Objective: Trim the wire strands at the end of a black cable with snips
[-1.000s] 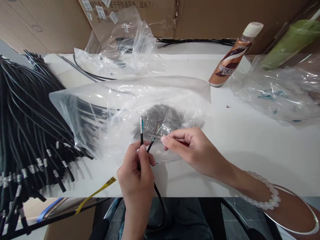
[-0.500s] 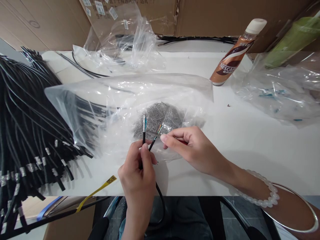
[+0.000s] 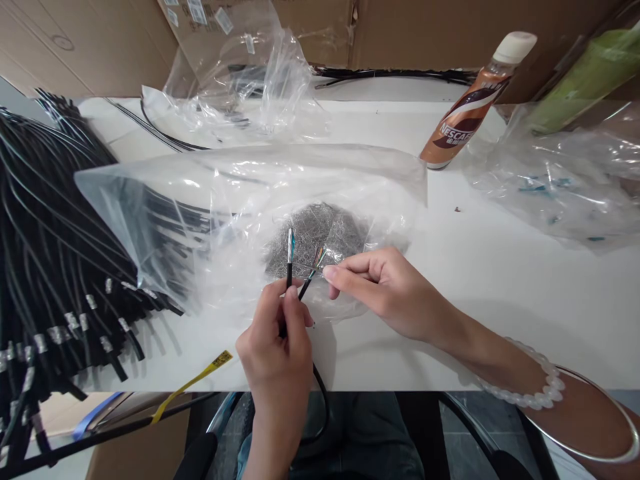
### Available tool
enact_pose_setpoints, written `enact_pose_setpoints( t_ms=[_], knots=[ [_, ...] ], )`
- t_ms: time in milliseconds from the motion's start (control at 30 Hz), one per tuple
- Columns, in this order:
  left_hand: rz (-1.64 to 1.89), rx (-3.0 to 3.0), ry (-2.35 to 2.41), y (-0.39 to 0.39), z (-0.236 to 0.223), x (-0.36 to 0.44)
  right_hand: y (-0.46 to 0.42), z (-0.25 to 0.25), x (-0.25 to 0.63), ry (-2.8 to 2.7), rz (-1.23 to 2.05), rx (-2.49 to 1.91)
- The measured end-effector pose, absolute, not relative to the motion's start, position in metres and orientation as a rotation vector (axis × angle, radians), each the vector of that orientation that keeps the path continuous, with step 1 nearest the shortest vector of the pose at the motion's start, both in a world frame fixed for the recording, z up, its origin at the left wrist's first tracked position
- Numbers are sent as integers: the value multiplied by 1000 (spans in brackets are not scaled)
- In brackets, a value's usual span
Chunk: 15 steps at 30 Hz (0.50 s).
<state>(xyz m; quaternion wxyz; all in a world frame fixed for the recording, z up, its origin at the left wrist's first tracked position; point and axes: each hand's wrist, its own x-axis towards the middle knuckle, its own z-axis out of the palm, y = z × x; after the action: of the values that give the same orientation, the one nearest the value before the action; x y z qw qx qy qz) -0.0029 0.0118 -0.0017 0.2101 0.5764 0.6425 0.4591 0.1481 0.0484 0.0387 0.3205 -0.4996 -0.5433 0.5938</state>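
Observation:
Near the table's front edge, my left hand (image 3: 277, 340) is closed around black cables. One stripped cable end (image 3: 290, 250) stands upright with silver foil and a bit of blue. A second cable end (image 3: 313, 269) leans right and shows fine coloured wires. My right hand (image 3: 377, 283) is pinched beside these wires, gripping a thin grey metal piece that crosses the second cable; most of it is hidden by the fingers. Just behind the cable ends, a tangle of fine metal wire (image 3: 320, 223) lies in or under a clear plastic bag (image 3: 250, 167).
A large bundle of black cables (image 3: 45, 220) covers the left side. A brown drink bottle (image 3: 460, 123) stands at the back right, beside another clear bag (image 3: 565, 193) with blue scraps. A yellow tag (image 3: 195, 383) sticks up at the front edge. Cardboard boxes (image 3: 450, 33) line the back.
Both hands keep nearly the same place and grip. The red part seen under my right fingers before is now hidden. The view has shifted slightly.

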Motion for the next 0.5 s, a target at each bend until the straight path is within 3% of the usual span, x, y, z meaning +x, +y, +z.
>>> enact_pose_setpoints(
  t_ms=[367,500],
  knots=[
    [1249,1518,1790,14,-1,-3,49,40,150,-1360,1523,-1326],
    [1223,1422,1822,11,6,2,45,41,151,-1391,1361,-1294]
  ],
)
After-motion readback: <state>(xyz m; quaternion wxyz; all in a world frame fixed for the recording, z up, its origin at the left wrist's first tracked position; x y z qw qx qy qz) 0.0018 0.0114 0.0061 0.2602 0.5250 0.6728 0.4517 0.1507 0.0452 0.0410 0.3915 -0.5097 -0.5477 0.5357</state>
